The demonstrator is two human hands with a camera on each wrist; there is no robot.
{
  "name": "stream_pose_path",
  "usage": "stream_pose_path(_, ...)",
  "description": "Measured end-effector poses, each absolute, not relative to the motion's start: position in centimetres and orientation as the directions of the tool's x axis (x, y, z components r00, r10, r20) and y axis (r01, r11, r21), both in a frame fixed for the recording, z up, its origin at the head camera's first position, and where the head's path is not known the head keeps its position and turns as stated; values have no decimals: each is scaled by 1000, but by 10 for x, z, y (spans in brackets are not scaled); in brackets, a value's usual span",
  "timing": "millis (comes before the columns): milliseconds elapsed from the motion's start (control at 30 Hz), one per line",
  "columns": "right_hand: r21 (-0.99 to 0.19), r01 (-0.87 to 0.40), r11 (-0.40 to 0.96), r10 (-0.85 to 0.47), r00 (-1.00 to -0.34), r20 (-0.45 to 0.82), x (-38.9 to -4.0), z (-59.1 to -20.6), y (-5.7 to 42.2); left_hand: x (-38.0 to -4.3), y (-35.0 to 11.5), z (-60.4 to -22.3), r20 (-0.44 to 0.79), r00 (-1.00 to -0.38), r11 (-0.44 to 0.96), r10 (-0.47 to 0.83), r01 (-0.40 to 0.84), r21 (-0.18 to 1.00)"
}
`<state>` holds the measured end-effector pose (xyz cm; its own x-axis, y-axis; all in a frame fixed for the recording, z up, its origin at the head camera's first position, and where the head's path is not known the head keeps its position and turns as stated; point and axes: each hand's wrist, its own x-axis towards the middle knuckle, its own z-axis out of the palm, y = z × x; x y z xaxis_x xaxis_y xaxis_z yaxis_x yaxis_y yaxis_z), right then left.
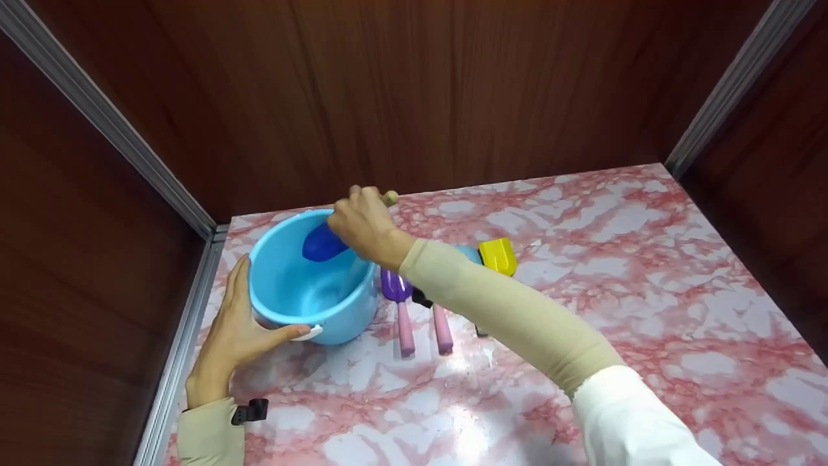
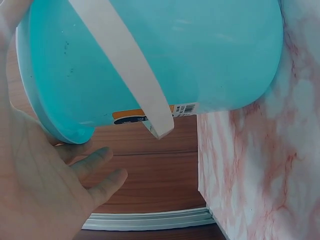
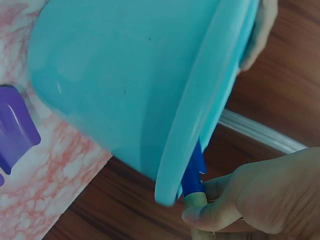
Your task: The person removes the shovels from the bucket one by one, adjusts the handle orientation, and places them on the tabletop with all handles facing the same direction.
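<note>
A light blue bucket (image 1: pixel 259 285) stands upright at the left of the marbled table, its white handle (image 2: pixel 120 55) hanging down its side. With fingers spread and mostly straight, my left hand (image 1: pixel 238 323) rests against the rim's near left, thumb by the handle's end. At the far right side of the rim, my right hand (image 1: pixel 365 223) grips the wooden handle (image 3: pixel 197 205) of a blue trowel (image 1: pixel 320 244). The trowel's blade slants down inside the bucket; in the right wrist view the rim hides most of it.
Right of the bucket lie a purple trowel (image 1: pixel 396 285) with a pink handle, another pink handle (image 1: pixel 443 330) and a yellow shovel (image 1: pixel 498 255). My right forearm partly covers these. Dark wooden panels (image 1: pixel 414 97) close in the table's back and sides.
</note>
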<state>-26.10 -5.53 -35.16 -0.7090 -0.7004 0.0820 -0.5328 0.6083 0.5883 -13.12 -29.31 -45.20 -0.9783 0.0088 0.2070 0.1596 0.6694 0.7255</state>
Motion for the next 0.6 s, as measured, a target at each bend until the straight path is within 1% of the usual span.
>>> stream_pose_path(133,525,-557,644,-699,-707,108,-265,-349,-42,-131,-293,-453,198,-980,661,6,152,735)
stream_pose_path(233,448,-584,677,-692,-712,119,-270,-348,-30,-131,-293,-453,189,-982,657,1,143,740)
stream_pose_path(333,331,-607,722,-670,-733,115,-276,-346,-19,-130,-292,-453,180,-984,663,-4,132,737)
stream_pose_path(500,76,-617,783,-621,-781,68,-285,-343,0,-130,-293,-453,193,-981,671,-6,139,728)
stream_pose_path(600,-13,-599,800,-598,-800,41,-290,-343,11,-131,-293,-452,207,-978,672,1,153,724)
